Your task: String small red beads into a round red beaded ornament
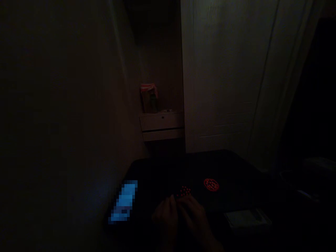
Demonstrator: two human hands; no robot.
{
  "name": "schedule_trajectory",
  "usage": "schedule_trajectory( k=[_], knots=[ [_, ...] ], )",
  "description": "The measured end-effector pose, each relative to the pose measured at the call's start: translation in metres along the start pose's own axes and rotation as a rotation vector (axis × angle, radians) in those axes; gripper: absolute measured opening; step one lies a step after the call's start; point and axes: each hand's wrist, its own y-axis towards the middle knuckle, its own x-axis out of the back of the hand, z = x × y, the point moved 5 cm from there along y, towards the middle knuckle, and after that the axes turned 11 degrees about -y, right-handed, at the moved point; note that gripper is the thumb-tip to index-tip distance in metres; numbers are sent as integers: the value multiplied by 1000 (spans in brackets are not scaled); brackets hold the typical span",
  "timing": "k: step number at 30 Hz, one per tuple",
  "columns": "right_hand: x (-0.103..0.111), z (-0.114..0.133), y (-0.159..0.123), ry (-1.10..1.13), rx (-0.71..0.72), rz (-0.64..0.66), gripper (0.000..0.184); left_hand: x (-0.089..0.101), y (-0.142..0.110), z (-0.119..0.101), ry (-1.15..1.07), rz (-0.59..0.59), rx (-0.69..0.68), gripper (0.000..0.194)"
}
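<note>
Two hands in the head view, low and central in deep gloom: left hand [168,210] and right hand [193,211] side by side over the counter [181,169], fingers curled, fingertips near one another. No telling, in such darkness, whether clamped on anything or merely bent. Just past the right hand's fingertips, a loose scatter of small red pieces [185,190]. Farther right, apart from the scatter, a round red-rimmed dish [204,184] with more pieces inside. By the counter's left edge, a slanting blue screen [124,201], blurred to blocks, with a dark strip as room between screen and left hand. Far edge well beyond the scatter, a broad dark span between; behind that edge, pale drawers [162,122] and a tall panelled door [223,70]. Right edge slanting off into shadow, well past the dish. Nearer, right of the right hand, a pale flat box [246,217].
</note>
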Motion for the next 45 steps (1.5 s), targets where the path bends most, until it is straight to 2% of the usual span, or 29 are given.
schedule_trajectory(
  k=[8,23,41,45],
  knots=[
    [4,6,3,-3,-3,-35,20,-3,-2,4,26,4,26,40],
    [2,-4,1,54,-141,22,9,1,0,0,45,12,22,41],
    [15,-3,10,140,-251,-114,21,-3,-2,4,21,-11,38,39],
    [21,-7,12,193,-343,-132,24,-3,-1,3,42,-12,26,39]
  ],
)
